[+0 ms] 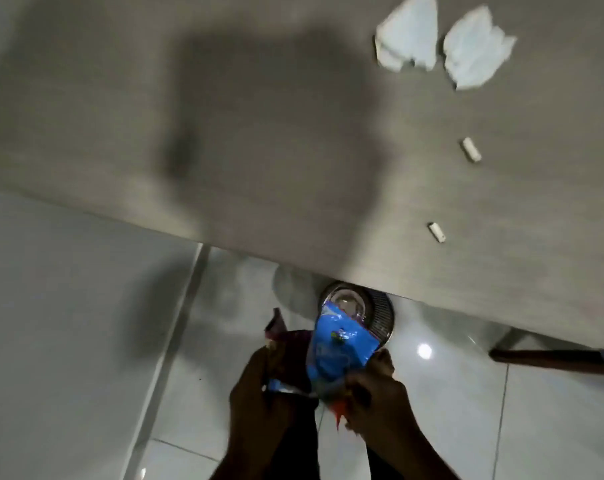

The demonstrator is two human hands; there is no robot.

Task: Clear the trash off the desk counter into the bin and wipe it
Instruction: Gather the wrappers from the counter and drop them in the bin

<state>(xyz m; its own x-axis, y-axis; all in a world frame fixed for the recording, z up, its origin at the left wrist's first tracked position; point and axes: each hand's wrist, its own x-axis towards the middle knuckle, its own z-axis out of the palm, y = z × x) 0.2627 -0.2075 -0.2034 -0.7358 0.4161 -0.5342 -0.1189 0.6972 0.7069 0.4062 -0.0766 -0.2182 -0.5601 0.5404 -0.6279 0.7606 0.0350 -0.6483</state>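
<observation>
While both my left hand [259, 386] and right hand [373, 386] clutch crumpled wrappers [342, 351] at lower centre, just short of the bin [380, 313], I judge dropping comes next; tissues [442, 43] wait upper right on the counter [155, 133].

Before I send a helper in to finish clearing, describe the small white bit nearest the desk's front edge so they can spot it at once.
Start at the grey desk and go to its right side, below the two crumpled tissues. Two small white stubs lie there, apart. Yours is the lower stub, nearest the front edge and slightly left of the upper stub.
</observation>
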